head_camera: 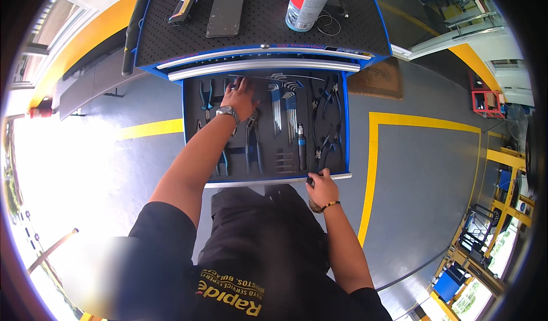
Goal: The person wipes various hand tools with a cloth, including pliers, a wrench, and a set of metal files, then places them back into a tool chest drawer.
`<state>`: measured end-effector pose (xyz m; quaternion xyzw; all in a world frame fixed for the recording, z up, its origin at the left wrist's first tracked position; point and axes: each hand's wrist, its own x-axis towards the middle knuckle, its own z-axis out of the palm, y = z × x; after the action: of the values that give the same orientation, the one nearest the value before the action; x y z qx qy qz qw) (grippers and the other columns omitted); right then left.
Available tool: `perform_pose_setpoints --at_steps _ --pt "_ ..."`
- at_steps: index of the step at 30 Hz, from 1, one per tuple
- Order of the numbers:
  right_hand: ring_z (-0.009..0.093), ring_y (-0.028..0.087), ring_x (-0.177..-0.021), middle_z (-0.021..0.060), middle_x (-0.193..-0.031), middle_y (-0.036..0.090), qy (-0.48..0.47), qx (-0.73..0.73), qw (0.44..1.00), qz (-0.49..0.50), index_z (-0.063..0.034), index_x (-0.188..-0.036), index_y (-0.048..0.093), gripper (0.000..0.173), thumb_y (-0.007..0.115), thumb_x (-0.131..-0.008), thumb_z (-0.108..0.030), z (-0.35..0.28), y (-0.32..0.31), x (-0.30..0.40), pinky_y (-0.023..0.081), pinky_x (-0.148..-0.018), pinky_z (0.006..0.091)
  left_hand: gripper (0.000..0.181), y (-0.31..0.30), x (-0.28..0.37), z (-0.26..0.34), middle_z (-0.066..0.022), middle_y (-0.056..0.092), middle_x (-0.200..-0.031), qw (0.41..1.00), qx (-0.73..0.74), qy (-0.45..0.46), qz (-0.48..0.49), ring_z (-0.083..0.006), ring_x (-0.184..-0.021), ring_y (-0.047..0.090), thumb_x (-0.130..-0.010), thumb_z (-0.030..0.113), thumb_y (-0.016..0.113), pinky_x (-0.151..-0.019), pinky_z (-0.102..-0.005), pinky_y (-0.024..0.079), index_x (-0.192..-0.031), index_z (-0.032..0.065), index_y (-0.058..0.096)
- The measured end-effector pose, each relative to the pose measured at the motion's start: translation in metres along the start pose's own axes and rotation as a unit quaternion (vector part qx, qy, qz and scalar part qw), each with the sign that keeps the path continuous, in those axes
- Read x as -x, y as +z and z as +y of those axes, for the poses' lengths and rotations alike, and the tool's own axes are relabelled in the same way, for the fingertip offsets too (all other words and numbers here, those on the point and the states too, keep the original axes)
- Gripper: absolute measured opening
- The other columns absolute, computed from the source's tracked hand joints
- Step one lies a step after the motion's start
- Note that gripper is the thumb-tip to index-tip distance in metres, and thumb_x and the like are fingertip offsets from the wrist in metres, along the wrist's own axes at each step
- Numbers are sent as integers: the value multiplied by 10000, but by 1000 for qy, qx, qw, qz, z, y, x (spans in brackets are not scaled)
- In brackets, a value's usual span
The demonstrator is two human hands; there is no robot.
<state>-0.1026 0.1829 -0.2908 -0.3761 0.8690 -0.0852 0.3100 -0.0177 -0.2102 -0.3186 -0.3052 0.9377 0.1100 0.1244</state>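
Observation:
An open drawer point(274, 178) of a blue tool cabinet holds tools in dark foam. My left hand point(240, 99), with a watch at the wrist, reaches over the drawer's left part, between pliers point(206, 94) and hex key sets point(276, 107); whether its fingers grip anything cannot be told. Water pump pliers point(253, 143) lie just below it. My right hand point(323, 188) is at the drawer's front edge, fingers closed around a small dark object point(310, 181), mostly hidden. Near it lie a black and blue tool handle point(302, 147) and more pliers point(323, 149).
On the cabinet's perforated top point(257, 42) stand a spray can point(310, 4), a phone-like slab point(226, 11) and a small device point(184, 7). A brown doormat point(379, 79) lies right of the cabinet. Yellow lines point(373, 149) cross the grey floor. A bench point(100, 79) stands left.

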Motion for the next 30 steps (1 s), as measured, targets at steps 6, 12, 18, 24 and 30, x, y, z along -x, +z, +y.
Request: perform_pose_setpoints --at_steps 6,12,18,24,30 --pt "353 678 -998 132 -1254 560 9 -7 1000 -8 -181 -1217 710 393 736 -835 -270 -3 -3 5 568 -847 463 742 18 -19 13 -200 155 -1684 996 -6 -82 31 -421 -1548 154 -1020 537 424 -1250 -545 138 -1609 114 266" --pt "343 681 -1002 122 -1265 557 -3 -11 1000 -20 -162 -1226 703 406 733 -834 -263 -1 -8 4 568 -857 459 779 12 -25 1 -249 264 -1632 994 -8 -102 28 -435 -1525 210 -1004 583 435 -1238 -564 141 -1614 131 261" --pt "347 667 -1040 126 -1245 567 2 -40 999 -17 -141 -1186 721 371 726 -834 -257 7 -3 -1 563 -870 459 409 17 10 -5 -170 587 -1310 997 34 -23 59 -358 -1238 565 -964 356 604 -1044 -539 445 -1270 86 578" --pt "383 629 -1126 178 -1180 622 39 -122 991 -44 -21 -1204 691 462 737 -834 -295 24 -15 -20 514 -971 425 509 36 120 44 -238 697 -1046 974 149 -159 -69 -399 -1045 689 -896 401 689 -885 -488 567 -1170 9 515" --pt "407 605 -1182 249 -1277 631 43 -158 984 -68 66 -1267 637 586 719 -854 -343 40 -16 -32 472 -1028 423 390 34 115 50 -243 729 -1040 957 171 -206 -108 -391 -1005 713 -853 311 687 -890 -469 574 -1060 -20 673"
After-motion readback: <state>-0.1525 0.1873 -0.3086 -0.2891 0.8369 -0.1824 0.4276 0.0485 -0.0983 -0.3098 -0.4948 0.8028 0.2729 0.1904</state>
